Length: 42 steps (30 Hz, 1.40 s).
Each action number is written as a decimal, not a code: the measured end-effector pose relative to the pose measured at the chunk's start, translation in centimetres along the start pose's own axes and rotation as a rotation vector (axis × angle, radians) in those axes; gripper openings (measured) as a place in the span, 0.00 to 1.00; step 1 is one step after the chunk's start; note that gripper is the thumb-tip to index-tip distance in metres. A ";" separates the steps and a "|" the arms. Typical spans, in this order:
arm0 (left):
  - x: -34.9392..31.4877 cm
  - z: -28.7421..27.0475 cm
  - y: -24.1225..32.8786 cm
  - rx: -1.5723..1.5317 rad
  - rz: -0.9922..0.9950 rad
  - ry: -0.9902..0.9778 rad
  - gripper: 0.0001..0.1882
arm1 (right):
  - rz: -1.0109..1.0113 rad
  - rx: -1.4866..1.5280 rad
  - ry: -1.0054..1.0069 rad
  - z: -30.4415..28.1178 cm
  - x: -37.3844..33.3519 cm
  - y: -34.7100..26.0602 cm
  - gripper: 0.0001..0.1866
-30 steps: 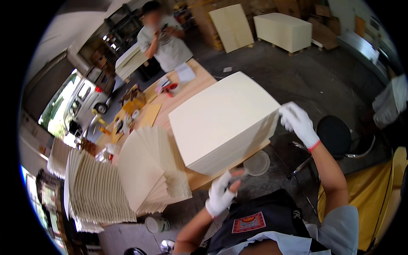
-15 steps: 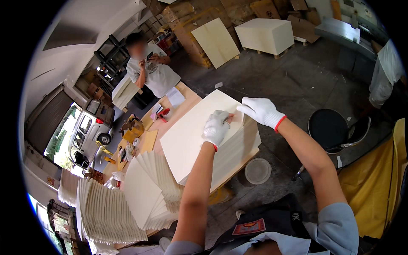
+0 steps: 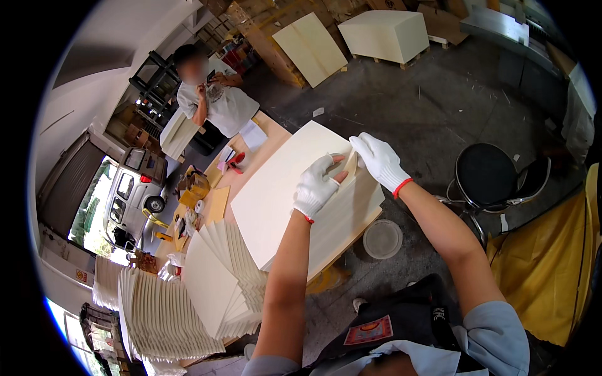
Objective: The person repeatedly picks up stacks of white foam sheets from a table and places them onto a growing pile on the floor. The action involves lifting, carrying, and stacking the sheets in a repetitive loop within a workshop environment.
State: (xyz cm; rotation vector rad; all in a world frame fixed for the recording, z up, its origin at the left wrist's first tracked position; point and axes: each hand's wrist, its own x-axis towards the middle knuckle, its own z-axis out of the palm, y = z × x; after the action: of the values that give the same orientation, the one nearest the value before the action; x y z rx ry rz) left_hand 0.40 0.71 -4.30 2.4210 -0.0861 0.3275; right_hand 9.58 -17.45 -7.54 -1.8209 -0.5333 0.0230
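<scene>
A tall stack of large cream sheets (image 3: 282, 188) lies at an angle on the wooden table. My left hand (image 3: 318, 185), in a white knit glove with bare thumb and finger tips, rests on the top of the stack. Its thumb and forefinger are spread, with nothing seen between them. My right hand (image 3: 378, 161), in a white glove with a red cuff, is closed at the stack's far right edge. An edge of the top sheet bends up beside its fingers. Its fingertips are partly hidden.
Fanned piles of cream sheets (image 3: 166, 310) stand at the table's near left. Tape, a box and papers lie along the wooden table (image 3: 266, 135). Across it stands a person (image 3: 216, 100). On the right are a black chair (image 3: 486, 175), a round lid (image 3: 382, 239) and yellow cloth (image 3: 545, 269).
The thumb and forefinger of my left hand have spread apart. My right hand has shifted slightly, and the sheet edge beside it stands less curled. The whole view has turned a little.
</scene>
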 end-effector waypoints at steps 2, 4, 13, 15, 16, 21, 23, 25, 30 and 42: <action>0.1 -0.1 -0.2 -0.029 0.004 -0.002 0.21 | 0.006 0.013 0.002 0.0 0.0 0.1 0.30; 0.0 -0.2 -0.2 -0.100 -0.008 0.022 0.21 | -0.002 -0.004 0.009 0.2 0.0 0.0 0.30; -0.5 -0.3 1.5 0.046 -0.054 -0.023 0.20 | -0.055 -0.042 0.058 1.0 0.4 1.5 0.30; -0.6 -0.2 0.9 0.067 0.017 0.011 0.21 | -0.057 -0.035 0.056 1.0 0.3 1.3 0.30; -0.6 -0.2 0.7 0.073 0.009 0.003 0.20 | -0.057 -0.033 0.055 1.0 0.3 1.3 0.30; -0.5 0.1 0.4 -0.090 -0.037 0.046 0.18 | -0.015 -0.026 0.034 0.8 0.1 0.8 0.30; -0.6 0.1 0.3 -0.006 0.049 0.095 0.17 | -0.010 -0.036 0.030 0.9 0.2 0.9 0.30; -0.6 -0.1 0.3 0.053 0.095 0.085 0.16 | -0.014 -0.044 0.036 1.0 0.4 1.3 0.29; -0.8 -0.3 2.1 0.232 0.038 0.003 0.17 | -0.018 -0.044 0.055 1.1 0.4 1.7 0.29; -0.6 0.1 1.3 0.093 0.041 0.073 0.15 | 0.009 -0.005 0.062 0.6 -0.2 0.3 0.30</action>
State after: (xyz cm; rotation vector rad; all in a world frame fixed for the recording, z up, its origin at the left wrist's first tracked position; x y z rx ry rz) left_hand -0.36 -0.37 -3.70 2.4992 -0.0898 0.4477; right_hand 9.33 -17.06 -8.01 -1.8231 -0.4815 -0.0286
